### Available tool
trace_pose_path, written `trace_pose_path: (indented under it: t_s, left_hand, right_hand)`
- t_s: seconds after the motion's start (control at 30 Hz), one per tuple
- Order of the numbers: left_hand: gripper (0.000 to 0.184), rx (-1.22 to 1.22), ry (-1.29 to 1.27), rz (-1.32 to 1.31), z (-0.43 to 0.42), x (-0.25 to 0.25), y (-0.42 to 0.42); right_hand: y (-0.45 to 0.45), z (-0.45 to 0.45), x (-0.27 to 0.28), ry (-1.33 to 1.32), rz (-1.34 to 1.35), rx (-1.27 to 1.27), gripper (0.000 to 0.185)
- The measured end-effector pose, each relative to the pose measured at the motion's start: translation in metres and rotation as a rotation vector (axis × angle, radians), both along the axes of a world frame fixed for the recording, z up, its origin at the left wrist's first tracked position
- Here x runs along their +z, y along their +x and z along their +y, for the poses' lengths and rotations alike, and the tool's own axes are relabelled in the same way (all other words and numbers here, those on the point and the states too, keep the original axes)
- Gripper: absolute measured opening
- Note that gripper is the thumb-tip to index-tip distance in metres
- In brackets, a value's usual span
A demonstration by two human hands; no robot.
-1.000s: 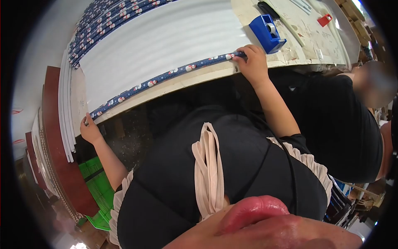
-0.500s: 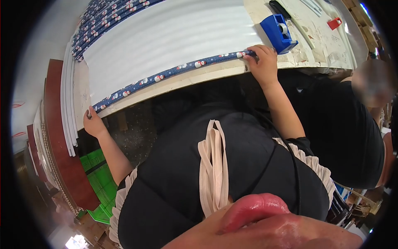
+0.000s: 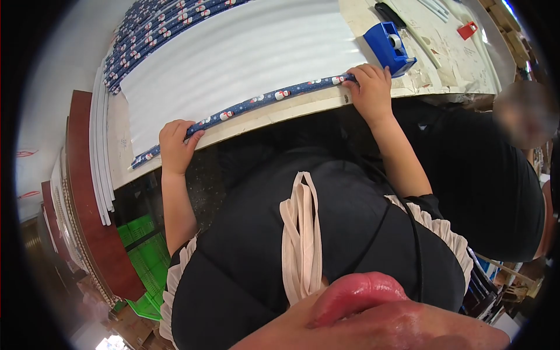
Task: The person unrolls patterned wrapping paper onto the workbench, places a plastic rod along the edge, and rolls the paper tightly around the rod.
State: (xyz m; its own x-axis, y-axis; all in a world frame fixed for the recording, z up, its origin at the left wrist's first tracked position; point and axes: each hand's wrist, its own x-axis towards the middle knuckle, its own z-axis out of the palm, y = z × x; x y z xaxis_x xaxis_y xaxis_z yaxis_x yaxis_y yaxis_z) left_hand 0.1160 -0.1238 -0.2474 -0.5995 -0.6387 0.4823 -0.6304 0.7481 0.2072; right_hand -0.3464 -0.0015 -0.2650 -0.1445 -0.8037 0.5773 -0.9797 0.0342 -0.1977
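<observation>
A thin roll of dark blue wrapping paper with snowmen (image 3: 256,104) lies along the table's near edge. Its white sheet (image 3: 233,64) stretches flat behind it. My left hand (image 3: 177,143) is closed round the roll a short way in from its left end, which sticks out past the fingers. At the right end, my right hand (image 3: 371,90) grips the roll between thumb and fingers. Just behind that hand stands a blue tape dispenser (image 3: 382,49) with a roll of tape in it.
Several snowman-patterned rolls (image 3: 157,29) are stacked at the back left. A black object (image 3: 389,14) and a red one (image 3: 467,30) lie on the table (image 3: 434,79). Green crates (image 3: 146,256) are below on the left. Another person in black (image 3: 484,181) is at the right.
My left hand has moved from the roll's left end inward to the right and now wraps over it. My right hand stays at the right end.
</observation>
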Motion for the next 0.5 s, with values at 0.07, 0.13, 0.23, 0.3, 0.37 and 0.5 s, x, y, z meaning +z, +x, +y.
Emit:
trace_pose_path:
  t_s: [0.07,0.13,0.23,0.3,0.37,0.5]
  left_hand:
    - [0.027,0.012,0.060,0.030,-0.002,-0.003,0.001]
    - [0.027,0.023,0.118,0.066,0.001,-0.004,0.002]
    - [0.027,0.049,0.128,0.100,0.004,0.000,-0.002]
    - [0.027,0.094,0.241,0.106,0.007,0.002,-0.003]
    - [0.026,0.096,0.226,0.097,0.007,0.001,-0.005]
    - [0.027,0.082,0.118,0.091,0.011,0.000,-0.008]
  right_hand:
    - [-0.005,-0.002,0.006,0.013,-0.011,0.074,0.022]
    - [-0.012,-0.006,0.006,0.074,-0.067,0.176,0.024]
    - [-0.016,-0.014,0.011,0.076,-0.147,0.363,0.022]
    - [-0.010,-0.020,0.014,0.117,-0.217,0.427,0.021]
    - [0.000,-0.025,0.012,0.162,-0.297,0.489,0.019]
    - [0.013,-0.027,0.007,0.159,-0.302,0.413,0.020]
